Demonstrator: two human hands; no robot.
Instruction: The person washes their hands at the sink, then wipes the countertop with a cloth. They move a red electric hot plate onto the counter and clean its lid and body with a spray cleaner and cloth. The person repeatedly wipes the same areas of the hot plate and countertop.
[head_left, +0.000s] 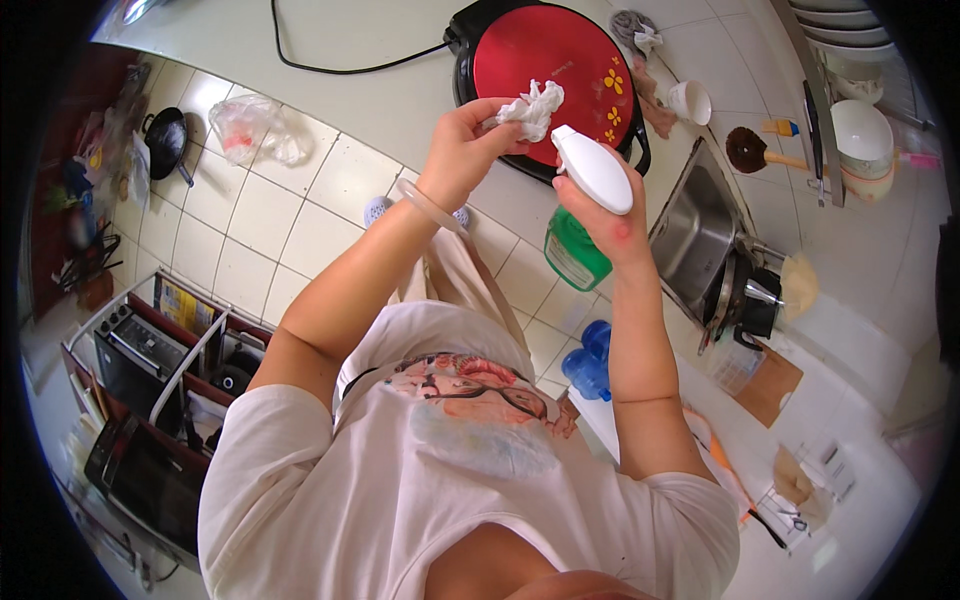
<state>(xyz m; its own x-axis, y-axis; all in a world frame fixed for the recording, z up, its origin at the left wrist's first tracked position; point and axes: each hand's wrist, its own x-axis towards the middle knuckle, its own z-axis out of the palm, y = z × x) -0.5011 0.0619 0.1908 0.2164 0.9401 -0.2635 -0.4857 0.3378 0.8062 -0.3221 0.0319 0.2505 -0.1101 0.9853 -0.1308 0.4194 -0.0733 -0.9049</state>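
Between the thumb and fingers of my left hand (469, 150) is a crumpled white tissue (532, 111). My right hand (611, 214) grips a spray bottle with a white trigger head (595, 169) and a green body (576, 251). Its nozzle points toward the tissue, with a small gap between them. Below both hands, on the counter, lies a round electric griddle with a red lid (551, 56) bearing yellow flower prints. My right fingers are partly hidden behind the spray head.
A black power cord (352, 71) runs from the griddle across the counter (375, 105). To its right are a white cup (688, 103), a grey rag (632, 30) and a steel sink (694, 217) with pans at one end. Blue bottles (589, 364) stand below, near my right arm.
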